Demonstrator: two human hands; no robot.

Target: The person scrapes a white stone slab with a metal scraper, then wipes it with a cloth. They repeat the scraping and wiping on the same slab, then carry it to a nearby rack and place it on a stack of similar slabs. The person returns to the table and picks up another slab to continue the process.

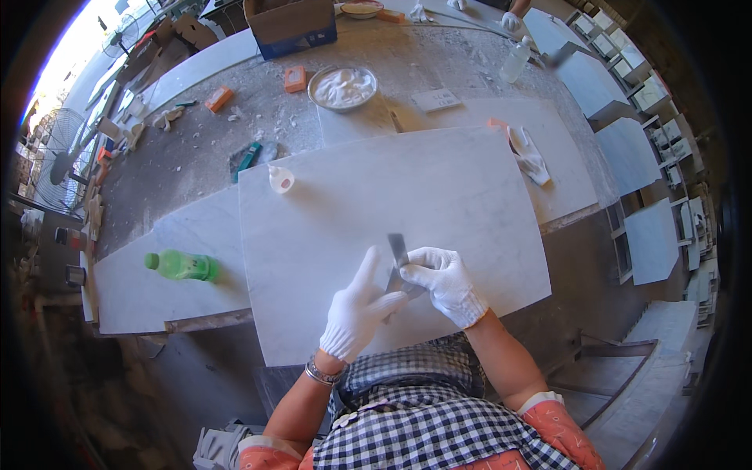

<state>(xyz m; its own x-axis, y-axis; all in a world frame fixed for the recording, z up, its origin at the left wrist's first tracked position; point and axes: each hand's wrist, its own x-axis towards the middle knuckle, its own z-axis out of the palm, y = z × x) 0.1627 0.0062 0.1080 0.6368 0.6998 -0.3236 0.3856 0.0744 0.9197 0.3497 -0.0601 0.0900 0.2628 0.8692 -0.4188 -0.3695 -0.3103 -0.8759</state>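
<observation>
My right hand (448, 282), in a white knitted glove, pinches a flat dark metal scraper blade (398, 249) above a pale marble-like slab (470, 196). Close to the blade's left side is my left hand (359, 305), also gloved, its index finger stretched out and its thumb apart. A second dark, narrow piece shows between the hands below the blade; whether it belongs to the same tool I cannot tell. Toward the slab's far left corner stands a small white squeeze bottle (282, 179) with a pointed tip.
A green bottle (182, 265) lies on a lower slab at left. Beyond are a bowl of white paste (342, 88), orange blocks (294, 78), a box (291, 31) and a clear bottle (515, 61). A loose glove (529, 157) lies right. Another person's gloved hand (511, 21) shows at the far edge.
</observation>
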